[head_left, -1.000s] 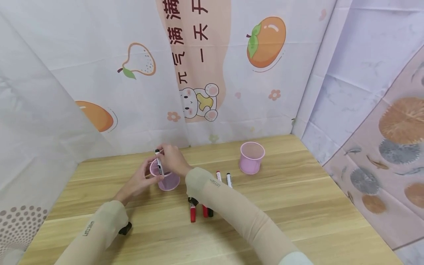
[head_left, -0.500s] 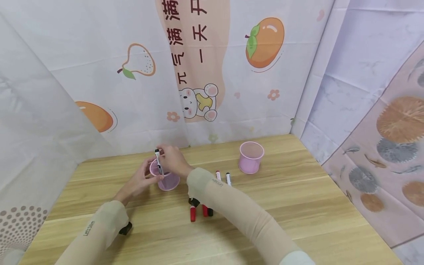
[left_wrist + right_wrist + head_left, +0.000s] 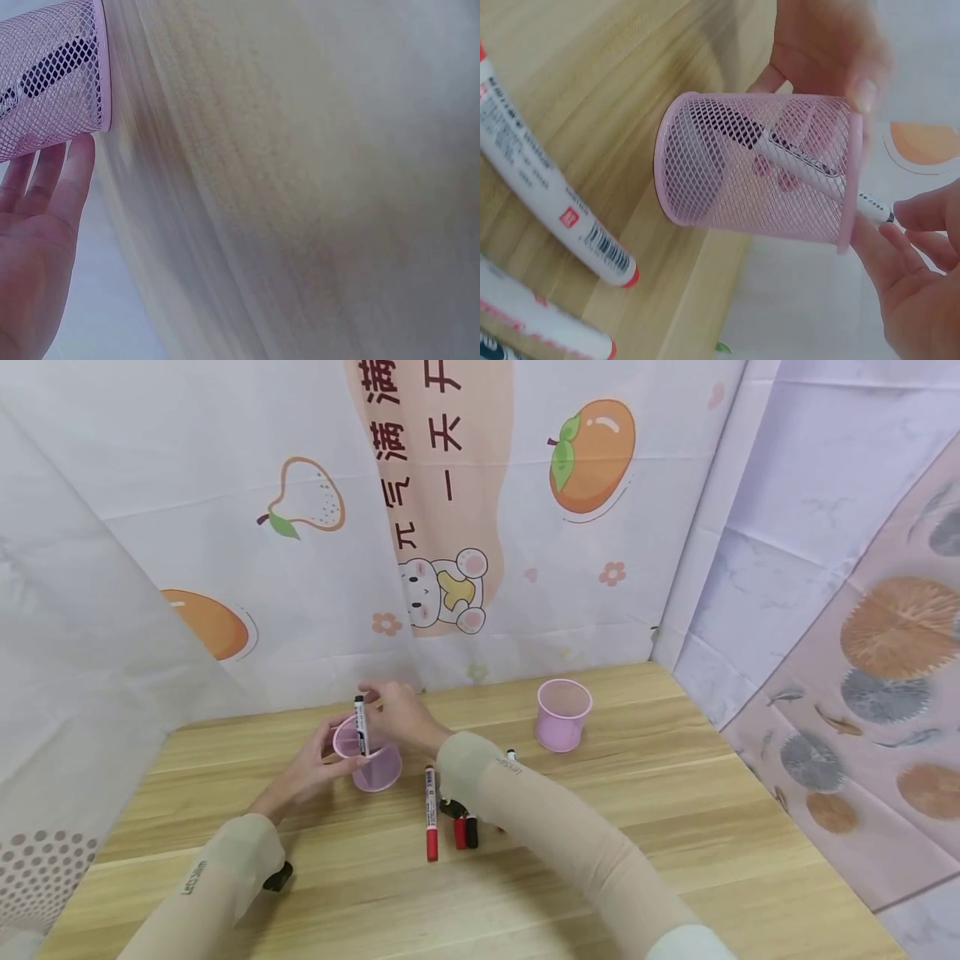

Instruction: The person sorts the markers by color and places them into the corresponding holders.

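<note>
A pink mesh pen cup (image 3: 379,774) stands on the table at left, its rim gripped by my left hand (image 3: 315,767) with thumb and fingers on either side. In the left wrist view the fingers (image 3: 73,172) lie against the mesh. One whiteboard marker (image 3: 362,728) leans inside the cup, its dark lower part seen through the mesh and its end (image 3: 874,204) rising past the rim in the right wrist view. My right hand (image 3: 405,718) is beside that end, fingers loosened, fingertips right by it.
A second pink mesh cup (image 3: 561,727) stands at the back right. Between the cups lie several markers: one with a red cap (image 3: 431,814), others with a red cap (image 3: 460,833) and a black cap (image 3: 472,832), partly under my right forearm. A printed cloth wall (image 3: 315,635) backs the table.
My right hand has loosened from the marker and shifted slightly right, uncovering more of the red-capped marker on the table. My left hand keeps its hold on the cup. The view has shifted slightly.
</note>
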Action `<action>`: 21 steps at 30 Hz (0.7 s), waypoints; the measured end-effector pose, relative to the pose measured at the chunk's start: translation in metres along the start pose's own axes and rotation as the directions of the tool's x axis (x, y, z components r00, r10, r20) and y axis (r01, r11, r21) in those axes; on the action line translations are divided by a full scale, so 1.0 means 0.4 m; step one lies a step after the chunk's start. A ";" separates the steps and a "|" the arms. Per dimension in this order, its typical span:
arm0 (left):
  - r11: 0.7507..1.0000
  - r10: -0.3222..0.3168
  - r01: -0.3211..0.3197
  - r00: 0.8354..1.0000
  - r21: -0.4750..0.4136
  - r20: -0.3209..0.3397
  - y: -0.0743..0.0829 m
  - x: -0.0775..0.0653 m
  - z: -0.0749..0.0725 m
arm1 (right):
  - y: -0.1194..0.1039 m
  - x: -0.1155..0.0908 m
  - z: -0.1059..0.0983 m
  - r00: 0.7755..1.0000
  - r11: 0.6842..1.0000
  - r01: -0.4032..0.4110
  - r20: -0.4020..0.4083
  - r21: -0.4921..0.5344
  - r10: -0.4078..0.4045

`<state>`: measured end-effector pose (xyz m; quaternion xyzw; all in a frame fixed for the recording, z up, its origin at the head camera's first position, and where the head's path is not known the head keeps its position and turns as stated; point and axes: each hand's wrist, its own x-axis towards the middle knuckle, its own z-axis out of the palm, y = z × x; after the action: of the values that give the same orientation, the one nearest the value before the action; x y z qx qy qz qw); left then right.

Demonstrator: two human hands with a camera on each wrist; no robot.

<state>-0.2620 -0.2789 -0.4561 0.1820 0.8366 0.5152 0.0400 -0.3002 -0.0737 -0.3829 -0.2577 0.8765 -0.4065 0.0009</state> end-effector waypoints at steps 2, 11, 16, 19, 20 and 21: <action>1.000 0.003 -0.003 1.000 0.007 0.000 0.002 0.001 0.000 | 0.005 -0.004 -0.014 1.000 1.000 0.015 0.003 0.002 -0.015; 1.000 -0.008 0.008 1.000 0.016 0.002 0.001 -0.002 -0.006 | 0.040 -0.050 -0.114 0.993 1.000 0.006 0.115 0.026 -0.008; 1.000 -0.020 0.020 1.000 0.018 0.001 -0.002 -0.001 -0.006 | 0.081 -0.092 -0.184 0.987 0.999 0.002 0.159 0.049 -0.009; 0.999 -0.024 0.024 1.000 0.025 0.005 -0.002 0.001 -0.005 | 0.109 -0.126 -0.221 0.987 0.999 -0.017 0.163 0.039 0.010; 0.999 -0.026 0.026 1.000 0.026 0.007 -0.002 0.002 -0.005 | 0.119 -0.139 -0.232 0.986 0.999 -0.024 0.164 0.021 0.021; 0.999 -0.030 0.030 1.000 0.026 0.009 0.000 0.002 -0.004 | 0.129 -0.152 -0.243 0.986 1.000 -0.031 0.167 -0.001 0.031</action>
<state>-0.2633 -0.2800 -0.4553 0.1724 0.8456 0.5027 0.0494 -0.2914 0.0506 -0.3674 -0.2773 0.8769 -0.3843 0.0808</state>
